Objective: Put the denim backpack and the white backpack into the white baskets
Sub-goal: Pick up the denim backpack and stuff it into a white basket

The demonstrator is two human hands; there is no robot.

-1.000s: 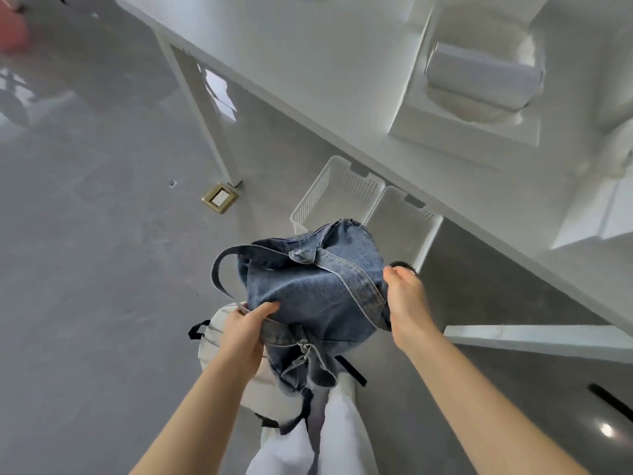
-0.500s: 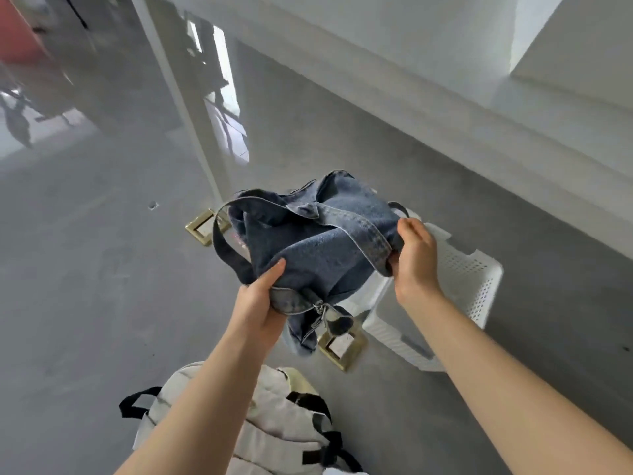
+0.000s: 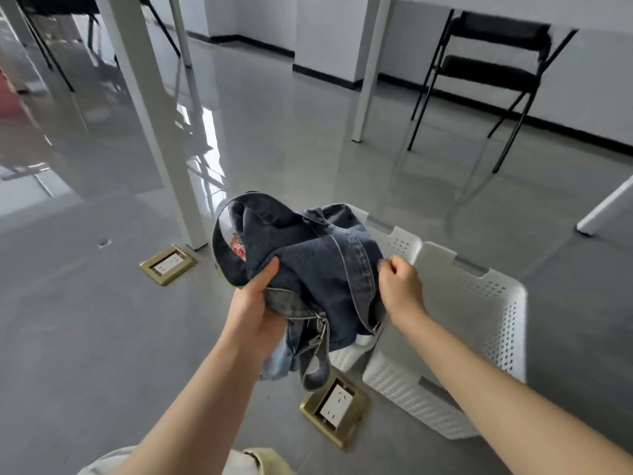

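The left hand is gripping the bunched lower edge of the denim backpack, fingers closed around the fabric, and is holding it up over the left of two white baskets sitting side by side on the grey floor. The right hand is pinching the backpack's right side near a strap. A sliver of the white backpack is showing at the bottom edge, on the floor near the person.

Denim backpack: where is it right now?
Centre of the head view, the denim backpack is held in both hands, left hand and right hand, above the far white basket.
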